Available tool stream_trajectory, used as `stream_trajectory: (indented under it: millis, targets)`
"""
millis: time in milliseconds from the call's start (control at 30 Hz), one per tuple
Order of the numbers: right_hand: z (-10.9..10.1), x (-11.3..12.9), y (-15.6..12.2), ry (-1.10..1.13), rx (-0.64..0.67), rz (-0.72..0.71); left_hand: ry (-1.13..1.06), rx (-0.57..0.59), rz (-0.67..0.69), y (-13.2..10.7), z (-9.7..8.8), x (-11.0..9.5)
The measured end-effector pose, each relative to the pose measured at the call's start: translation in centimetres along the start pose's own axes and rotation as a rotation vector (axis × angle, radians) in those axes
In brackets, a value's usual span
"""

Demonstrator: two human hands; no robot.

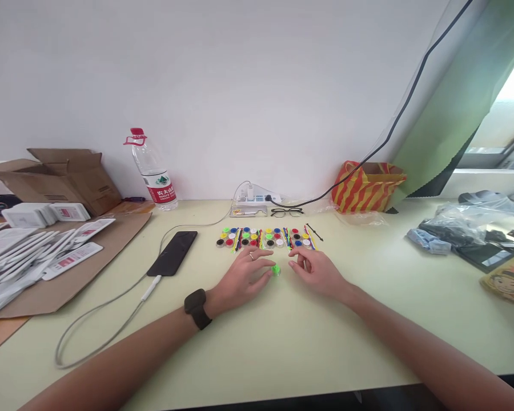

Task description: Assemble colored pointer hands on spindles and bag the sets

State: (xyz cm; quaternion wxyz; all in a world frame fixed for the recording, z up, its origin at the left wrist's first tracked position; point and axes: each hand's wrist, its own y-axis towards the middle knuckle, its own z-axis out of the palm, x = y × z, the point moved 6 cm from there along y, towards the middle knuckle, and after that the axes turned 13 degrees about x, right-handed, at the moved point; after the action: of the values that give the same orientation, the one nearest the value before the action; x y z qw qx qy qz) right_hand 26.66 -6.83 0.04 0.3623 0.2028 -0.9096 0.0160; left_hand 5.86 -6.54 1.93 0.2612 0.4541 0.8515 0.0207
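My left hand (247, 274), with a ring and a black watch (197, 308), reaches in from the left. Its thumb and index fingertips rest against the edge of a small bright green round cap (276, 270) on the table. My right hand (319, 274) hovers just right of the cap, fingers loosely bent, thumb and index tips slightly apart with nothing visible between them. Beyond both hands lie rows of round caps (253, 237) in several colours, divided by bundles of thin coloured strips (237, 240). A black strip (314, 233) lies at the right end.
A black phone (172, 253) on a white cable lies left. Behind are a water bottle (156, 177), power strip (252, 197), glasses (286, 212) and striped bag (364, 191). White labelled cards (72, 261) and a cardboard box (68, 180) fill the left; plastic-wrapped items (466, 225) lie right.
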Motion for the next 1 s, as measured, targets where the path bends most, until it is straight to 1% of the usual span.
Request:
stream_trajectory:
  millis: [133,333,433,533,633,733,800,833,900,1000]
  targets:
    - [-0.1,0.4,-0.2,-0.038,0.005,-0.003,0.027,0.015,0.004,-0.2,0.1,-0.1]
    - [-0.1,0.8,-0.2,-0.039,0.014,-0.036,0.002,-0.012,-0.009,-0.1,0.1,0.1]
    - [0.1,0.9,-0.3,-0.039,0.013,-0.043,-0.045,-0.042,-0.044,0.0,0.0,0.6]
    - [0.0,0.2,-0.1,-0.055,0.004,-0.025,-0.097,-0.077,-0.116,0.0,-0.2,1.5]
    - [-1.5,-1.9,0.5,-0.084,-0.069,0.026,-0.092,-0.096,-0.226,-0.1,-0.8,2.8]
    - [-4.2,-5.4,1.2,-0.126,-0.22,0.089,-0.072,-0.07,-0.342,-0.2,-1.2,4.2]
    - [-5.7,-7.8,1.4,-0.191,-0.304,0.116,-0.081,-0.04,-0.39,-0.2,-1.3,4.9]
    - [-6.1,-8.8,1.5,-0.232,-0.314,0.124,-0.085,-0.024,-0.404,-0.2,-1.2,5.1]
    - [-6.1,-10.3,1.8,-0.3,-0.269,0.117,-0.077,0.01,-0.421,-0.2,-1.1,5.3]
    - [-5.5,-11.6,1.9,-0.355,-0.191,0.126,-0.009,0.06,-0.43,-0.1,-0.8,5.0]
